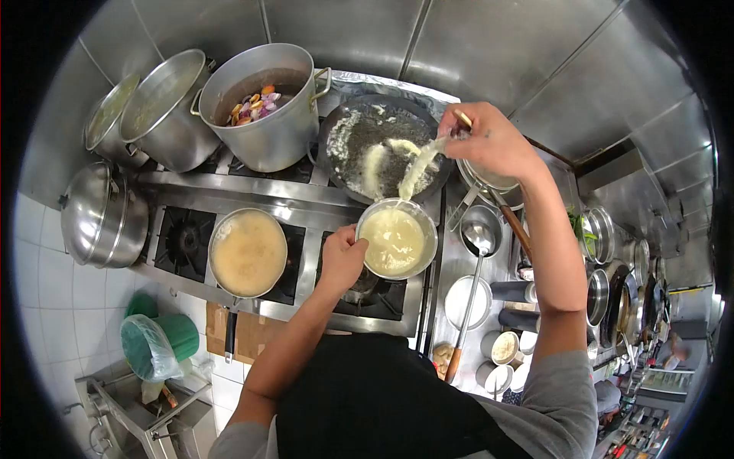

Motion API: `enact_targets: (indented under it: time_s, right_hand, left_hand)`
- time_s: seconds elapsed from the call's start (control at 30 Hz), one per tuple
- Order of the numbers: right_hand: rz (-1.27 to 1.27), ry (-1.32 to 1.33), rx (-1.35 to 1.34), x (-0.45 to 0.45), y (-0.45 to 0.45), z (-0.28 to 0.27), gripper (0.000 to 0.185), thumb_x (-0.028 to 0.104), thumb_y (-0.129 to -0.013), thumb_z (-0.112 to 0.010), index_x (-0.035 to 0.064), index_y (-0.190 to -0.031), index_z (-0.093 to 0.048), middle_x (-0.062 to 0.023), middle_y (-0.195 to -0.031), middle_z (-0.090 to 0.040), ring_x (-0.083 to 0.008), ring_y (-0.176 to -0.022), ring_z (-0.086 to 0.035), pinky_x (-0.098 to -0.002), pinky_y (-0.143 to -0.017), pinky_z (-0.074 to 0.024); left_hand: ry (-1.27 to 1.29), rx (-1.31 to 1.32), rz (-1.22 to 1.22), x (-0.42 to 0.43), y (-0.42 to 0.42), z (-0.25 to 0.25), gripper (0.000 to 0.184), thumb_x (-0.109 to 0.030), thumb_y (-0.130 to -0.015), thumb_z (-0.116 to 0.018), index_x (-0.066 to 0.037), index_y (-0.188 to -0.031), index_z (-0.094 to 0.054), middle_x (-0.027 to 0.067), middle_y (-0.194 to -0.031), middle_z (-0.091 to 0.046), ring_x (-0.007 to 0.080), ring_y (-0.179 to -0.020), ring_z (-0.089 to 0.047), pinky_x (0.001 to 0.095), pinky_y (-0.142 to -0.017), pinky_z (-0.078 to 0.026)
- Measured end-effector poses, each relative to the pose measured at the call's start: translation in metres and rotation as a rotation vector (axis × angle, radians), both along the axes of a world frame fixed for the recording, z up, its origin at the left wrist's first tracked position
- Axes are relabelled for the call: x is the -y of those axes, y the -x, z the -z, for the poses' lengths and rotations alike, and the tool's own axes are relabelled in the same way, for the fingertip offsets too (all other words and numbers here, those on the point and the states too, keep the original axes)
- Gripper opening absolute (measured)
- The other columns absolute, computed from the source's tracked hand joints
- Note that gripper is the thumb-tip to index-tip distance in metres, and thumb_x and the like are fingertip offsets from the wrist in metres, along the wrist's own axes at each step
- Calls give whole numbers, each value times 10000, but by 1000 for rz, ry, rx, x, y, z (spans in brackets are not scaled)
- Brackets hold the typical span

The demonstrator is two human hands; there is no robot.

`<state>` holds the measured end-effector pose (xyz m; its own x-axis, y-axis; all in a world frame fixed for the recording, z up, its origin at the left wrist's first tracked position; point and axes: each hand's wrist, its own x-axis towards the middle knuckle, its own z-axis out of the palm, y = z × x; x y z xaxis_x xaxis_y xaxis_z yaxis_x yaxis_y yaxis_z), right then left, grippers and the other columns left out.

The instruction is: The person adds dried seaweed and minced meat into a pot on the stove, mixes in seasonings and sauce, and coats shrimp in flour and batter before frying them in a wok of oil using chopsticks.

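Observation:
My left hand point(342, 262) pinches the rim of a metal bowl point(430, 252) filled with pale yellow batter point(391, 239). The bowl is in front of a dark wok point(336, 170) containing oil. My right hand point(491, 141) is raised over the wok's right side, its fingers closed on the upper end of a long batter-coated strip point(417, 174). The strip hangs down toward the bowl's far rim; what is under the coating is hidden. A similar battered piece point(373, 172) lies in the oil, with loose batter bits around it.
A large pot point(260, 134) with chopped vegetables stands left of the wok, beside lidded pots point(164, 115). A pan of cloudy, tan liquid point(248, 252) sits on the front burner. At right are a ladle point(468, 314), a strainer point(489, 183) and several small containers point(502, 348).

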<state>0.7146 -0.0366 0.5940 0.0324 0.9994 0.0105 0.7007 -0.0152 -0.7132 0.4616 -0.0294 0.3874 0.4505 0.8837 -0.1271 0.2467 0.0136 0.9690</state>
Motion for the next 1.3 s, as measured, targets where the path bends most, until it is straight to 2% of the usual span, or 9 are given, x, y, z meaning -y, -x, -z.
enact_targets:
  time_s: [0.2, 0.27, 0.57, 0.7, 0.87, 0.93, 1.07, 1.17, 1.3]
  right_hand:
    - [53, -19, 113, -56, -43, 71, 131, 95, -691, -672, 9, -751, -594, 2, -638, -537, -74, -622, -473, -263, -565, -399]
    - [115, -40, 250, -74, -54, 115, 210, 215, -648, -716, 52, -763, -650, -126, -701, -644, -252, -658, -625, -355, -621, -482]
    - [252, 192, 417, -74, -59, 227, 279, 249, -707, -615, 38, -878, -680, -228, -888, -656, -390, -838, -637, -454, -765, -511]
    - [260, 365, 492, -54, -64, 231, 315, 290, -744, -593, 35, -905, -686, -235, -920, -654, -392, -883, -632, -462, -795, -507]
    - [363, 112, 416, -35, -75, 190, 381, 353, -849, -533, 2, -929, -662, -251, -860, -642, -399, -860, -624, -469, -772, -487]
    - [434, 16, 334, -23, -73, 155, 384, 349, -869, -511, 1, -942, -655, -247, -828, -641, -405, -837, -621, -469, -762, -478]
    - [477, -170, 107, -13, -56, 110, 398, 364, -913, -456, 26, -991, -650, -230, -865, -617, -398, -888, -585, -453, -810, -438]
    - [509, -270, 201, -5, -33, 94, 388, 335, -952, -418, 36, -1022, -656, -188, -983, -623, -310, -963, -577, -362, -897, -408]
    - [537, -307, 200, -11, -21, 129, 419, 385, -952, -384, 64, -1001, -650, -254, -906, -592, -415, -935, -552, -470, -835, -428]
  left_hand:
    - [91, 51, 10, 7, 8, 34, 178, -51, -715, -559, 80, -624, -480, 272, -1101, -611, 312, -912, -619, 352, -764, -468]
    - [121, 47, -2, 13, 16, 26, 177, -50, -716, -559, 81, -627, -478, 269, -1114, -608, 306, -913, -617, 352, -764, -468]
    - [45, -22, 14, 35, 62, 5, 177, -43, -725, -567, 62, -615, -477, 246, -1111, -614, 279, -964, -604, 335, -775, -463]
    - [90, -22, 23, 40, 82, 5, 176, -35, -728, -569, 63, -616, -474, 247, -1118, -611, 265, -976, -603, 329, -779, -460]
    - [51, -33, 59, 39, 105, 4, 147, -34, -752, -557, 104, -703, -565, 185, -1126, -621, 161, -886, -570, 281, -742, -438]
    - [76, 6, 47, 39, 116, 5, 162, -29, -781, -545, 93, -851, -625, 115, -1030, -640, 114, -804, -540, 248, -716, -422]
    - [190, 1, 75, 34, 138, 1, 121, -19, -782, -550, 95, -746, -572, 182, -1168, -605, 143, -878, -578, 276, -746, -444]
    - [195, 31, 112, 35, 153, -9, 197, -21, -806, -538, 95, -941, -625, 138, -1127, -621, 91, -817, -544, 242, -715, -431]
    - [261, 8, 96, 35, 173, -5, 329, -28, -814, -538, 76, -1120, -601, 56, -995, -625, 53, -736, -489, 210, -664, -399]
